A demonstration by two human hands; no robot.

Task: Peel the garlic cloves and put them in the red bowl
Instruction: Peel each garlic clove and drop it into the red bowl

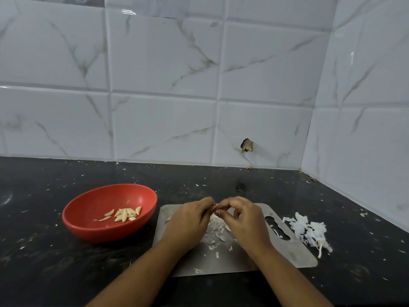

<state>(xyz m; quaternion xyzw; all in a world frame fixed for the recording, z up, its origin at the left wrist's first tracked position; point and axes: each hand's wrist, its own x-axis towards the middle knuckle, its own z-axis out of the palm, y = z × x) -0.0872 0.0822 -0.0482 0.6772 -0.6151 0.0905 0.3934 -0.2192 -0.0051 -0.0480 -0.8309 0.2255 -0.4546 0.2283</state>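
Two bare forearms reach in from the bottom edge and meet over a grey metal cutting board that lies flat on the black speckled counter. The left hand and the right hand are raised just above the board with their fingers curled. Their fingertips come together to pinch a small pale garlic clove between them. The fingers hide most of the clove.

Below the hands, thin white peel scraps are scattered on the board. Just off the board's right end, a larger pile of papery skins lies on the counter. To the left of the board, close to it but apart, stands the red bowl, with a small cluster of peeled cloves in its bottom.

Behind everything rises a white marble-veined tiled wall, which turns a corner at the right. Low on it is a dark broken hole.
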